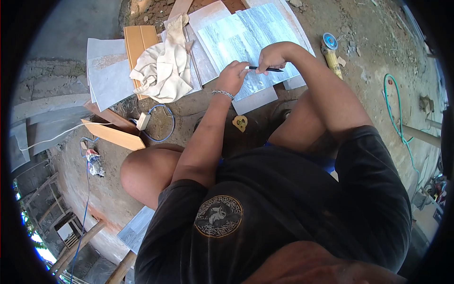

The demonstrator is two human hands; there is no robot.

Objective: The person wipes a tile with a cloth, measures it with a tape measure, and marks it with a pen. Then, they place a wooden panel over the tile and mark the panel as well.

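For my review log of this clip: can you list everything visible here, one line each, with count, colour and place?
grey tile: one, grey marbled, on the ground under both hands
other tiles: several, pale grey, stacked left of it and beneath it
cloth: one, cream, crumpled on the tiles at left
wooden boards: a few, tan, lying at left
angle grinder: one, yellow body with a blue disc, on the ground to the right
hose: one, green, curving along the right side
cable: one, blue, looped by a white plug
pencil: one, dark, lying across the grey tile
left hand: bracelet at wrist, pressed on the tile
right hand: grip closed on the pencil
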